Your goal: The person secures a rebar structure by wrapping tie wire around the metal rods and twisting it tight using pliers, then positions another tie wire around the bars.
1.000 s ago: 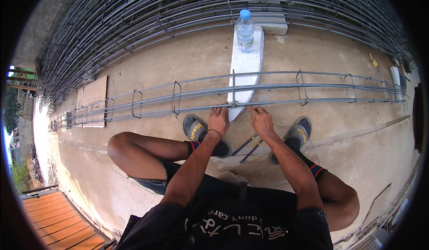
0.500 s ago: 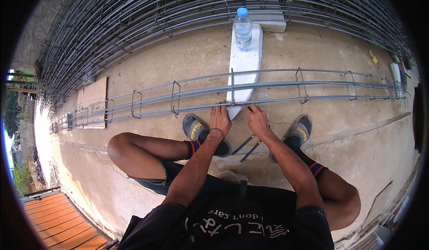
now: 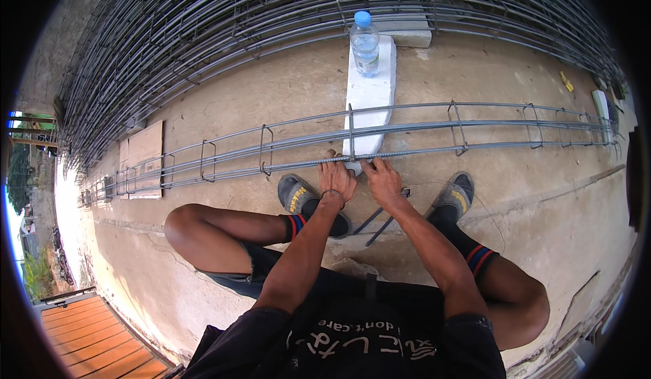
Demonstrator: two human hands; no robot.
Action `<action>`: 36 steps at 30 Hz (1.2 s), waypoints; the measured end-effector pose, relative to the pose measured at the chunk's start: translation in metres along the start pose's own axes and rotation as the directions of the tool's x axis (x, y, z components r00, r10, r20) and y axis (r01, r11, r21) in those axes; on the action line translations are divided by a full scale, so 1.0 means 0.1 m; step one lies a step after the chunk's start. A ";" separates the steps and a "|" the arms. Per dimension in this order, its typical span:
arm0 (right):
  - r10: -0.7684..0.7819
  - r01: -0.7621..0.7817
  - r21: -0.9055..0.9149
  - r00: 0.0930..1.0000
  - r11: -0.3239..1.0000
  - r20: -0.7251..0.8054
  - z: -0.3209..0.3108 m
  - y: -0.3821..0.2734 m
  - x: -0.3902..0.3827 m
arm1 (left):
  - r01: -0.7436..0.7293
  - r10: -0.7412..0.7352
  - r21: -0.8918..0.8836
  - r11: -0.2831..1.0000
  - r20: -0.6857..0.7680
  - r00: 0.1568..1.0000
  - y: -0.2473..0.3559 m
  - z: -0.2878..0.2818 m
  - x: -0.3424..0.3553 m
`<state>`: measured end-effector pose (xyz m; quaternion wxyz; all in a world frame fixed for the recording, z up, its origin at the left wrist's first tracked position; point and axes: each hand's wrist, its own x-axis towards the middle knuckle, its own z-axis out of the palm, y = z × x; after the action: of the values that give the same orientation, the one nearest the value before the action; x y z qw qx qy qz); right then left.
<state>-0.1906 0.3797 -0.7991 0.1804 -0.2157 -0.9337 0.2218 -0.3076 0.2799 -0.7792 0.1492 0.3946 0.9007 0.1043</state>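
A long, narrow rebar cage (image 3: 407, 127) lies across in front of me, with square stirrups spaced along its bars. My left hand (image 3: 337, 179) has its fingers curled at the nearest bar, just left of the middle stirrup (image 3: 352, 131). On the other side of that stirrup, my right hand (image 3: 384, 181) is closed in a pinch at the same bar. Anything thin between its fingertips is too small to make out. Below the right wrist lies a hand tool with two dark handles (image 3: 380, 226), partly hidden by the forearm.
A white slab (image 3: 371, 94) under the cage carries a clear water bottle (image 3: 366, 48) with a blue cap. Stacked rebar cages (image 3: 224, 33) fill the far side. A cardboard sheet (image 3: 144, 155) lies at left. My sandalled feet (image 3: 296, 192) flank the hands.
My right hand has shifted slightly left, its fingertips closer to the middle stirrup. My left hand stays at the bar with its fingers slightly repositioned. More of the hand tool shows beside the right wrist.
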 end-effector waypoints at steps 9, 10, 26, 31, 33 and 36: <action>0.012 -0.010 -0.032 0.999 0.999 0.041 -0.02 0.07 0.02 | 0.115 -0.232 -0.289 0.950 -0.414 0.880 -0.25 0.19 -0.32; 0.011 -0.010 -0.031 0.999 0.999 0.041 -0.02 0.07 0.01 | 0.296 -0.459 -0.439 0.848 -0.331 0.824 -0.23 0.16 -0.31; -0.058 0.087 -0.225 0.990 0.971 0.132 -0.06 -0.13 0.09 | 0.247 -0.219 -0.907 -0.340 0.332 0.917 -0.46 0.53 0.05; -0.024 0.038 -0.145 0.995 0.989 0.099 -0.05 -0.16 0.12 | 0.162 -0.357 -0.959 -0.233 0.240 0.903 -0.46 0.62 0.06; 0.029 -0.023 -0.093 0.997 0.995 0.071 -0.06 -0.15 0.11 | 0.180 -0.402 -0.980 -0.089 0.200 0.894 -0.44 0.61 0.03; 0.032 -0.030 -0.045 0.998 0.999 0.054 -0.13 -0.12 0.08 | 0.158 -0.481 -0.987 0.032 0.124 0.868 -0.35 0.60 0.03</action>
<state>-0.1953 0.3782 -0.7807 0.1466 -0.2278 -0.9394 0.2099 -0.3124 0.2628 -0.8466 0.2786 -0.0349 0.6760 0.6813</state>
